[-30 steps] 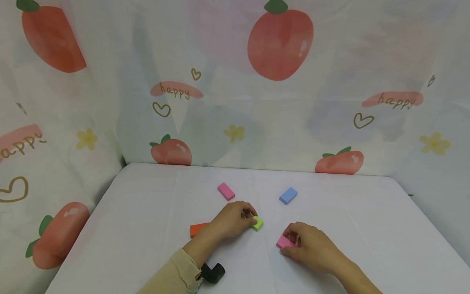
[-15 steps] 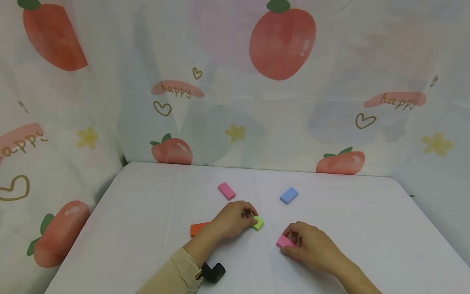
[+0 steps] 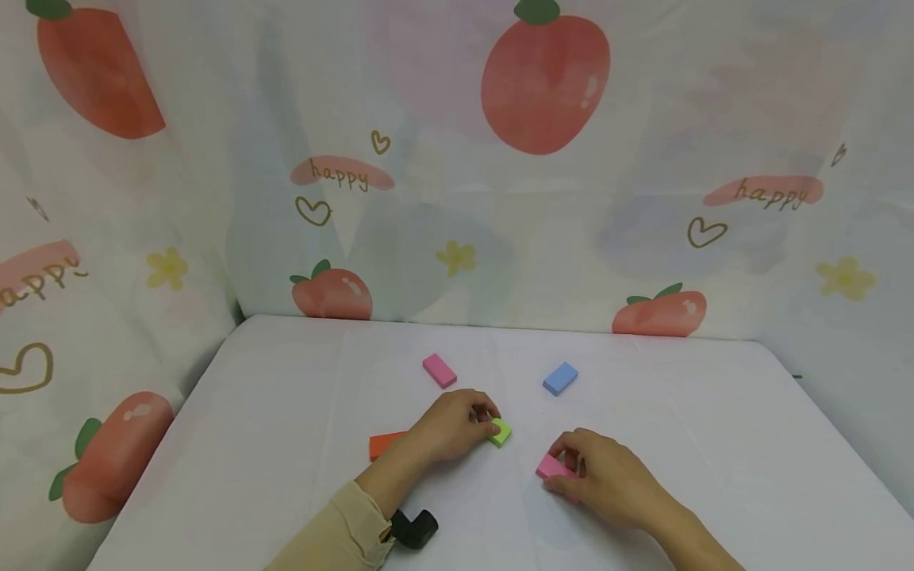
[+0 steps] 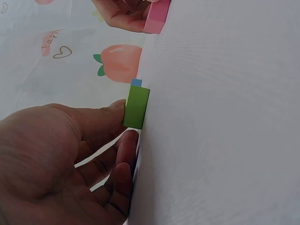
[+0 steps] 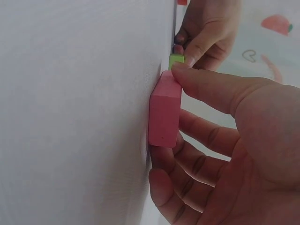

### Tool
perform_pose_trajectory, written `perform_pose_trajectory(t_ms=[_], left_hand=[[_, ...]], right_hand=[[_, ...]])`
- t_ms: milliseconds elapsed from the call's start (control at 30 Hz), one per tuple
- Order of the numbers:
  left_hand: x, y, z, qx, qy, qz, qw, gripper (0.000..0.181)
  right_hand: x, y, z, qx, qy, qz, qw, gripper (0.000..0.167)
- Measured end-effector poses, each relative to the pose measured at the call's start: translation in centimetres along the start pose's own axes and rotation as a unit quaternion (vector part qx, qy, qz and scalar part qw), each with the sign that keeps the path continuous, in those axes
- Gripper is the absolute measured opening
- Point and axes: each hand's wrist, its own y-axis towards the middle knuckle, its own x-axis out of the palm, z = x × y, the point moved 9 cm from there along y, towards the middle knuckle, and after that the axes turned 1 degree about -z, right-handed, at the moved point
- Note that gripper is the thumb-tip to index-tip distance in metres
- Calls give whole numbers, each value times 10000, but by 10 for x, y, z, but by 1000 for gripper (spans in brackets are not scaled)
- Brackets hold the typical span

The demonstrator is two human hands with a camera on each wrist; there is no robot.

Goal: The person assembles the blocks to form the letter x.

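My left hand pinches a small lime-green block at the middle of the white table. The left wrist view shows the thumb against one edge of this green block. To the right and a little nearer, my right hand holds a pink block between thumb and fingers. In the right wrist view the end of that pink block faces the camera, low against the white surface. The two held blocks are apart. My left forearm partly covers an orange block.
A second pink block and a blue block lie farther back on the white table. A black angled piece sits at my left cuff. Fruit-printed cloth hangs behind and at the sides.
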Motion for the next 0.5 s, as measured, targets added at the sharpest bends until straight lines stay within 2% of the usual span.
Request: perform_pose_trajectory(t_ms=[200, 500], left_hand=[[-1, -2, 0, -51, -10, 5, 10000, 7], [0, -1, 2, 45, -81, -35, 10000, 7]], right_hand=[[1, 0, -1, -8, 15, -9, 10000, 29], [-2, 0, -4, -69, -50, 41, 10000, 28]])
